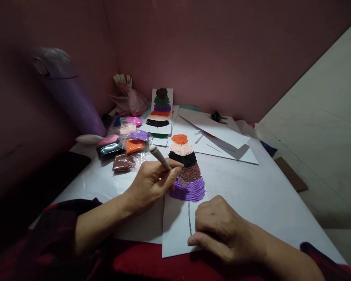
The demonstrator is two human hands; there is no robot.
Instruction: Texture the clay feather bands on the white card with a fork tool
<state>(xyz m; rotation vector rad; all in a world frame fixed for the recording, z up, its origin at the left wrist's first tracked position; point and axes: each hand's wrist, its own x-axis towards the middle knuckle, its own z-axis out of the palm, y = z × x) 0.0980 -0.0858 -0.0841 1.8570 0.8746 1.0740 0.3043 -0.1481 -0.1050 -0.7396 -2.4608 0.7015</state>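
Observation:
My left hand (156, 177) grips a slim, pale pen-shaped tool (159, 156) with a ribbed shaft. Its tip is hidden behind my fingers, over the left side of a layered clay picture. That picture has textured bands, from orange (179, 139) at the top through pale pink, black (183, 159) and brown to purple (190, 190). A thin dark line runs down from the purple band on the white card (175, 230). My right hand (222, 230) rests on the card's lower right with fingers curled and thumb against the paper; no held object shows.
Packets of coloured clay, including orange (135, 146), brown (123, 163) and black (109, 150), lie left. A finished-looking similar card (160, 127) leans behind. White sheets (216, 130) and keys (218, 117) are at the back. A purple bottle (73, 93) stands left, beside the wall.

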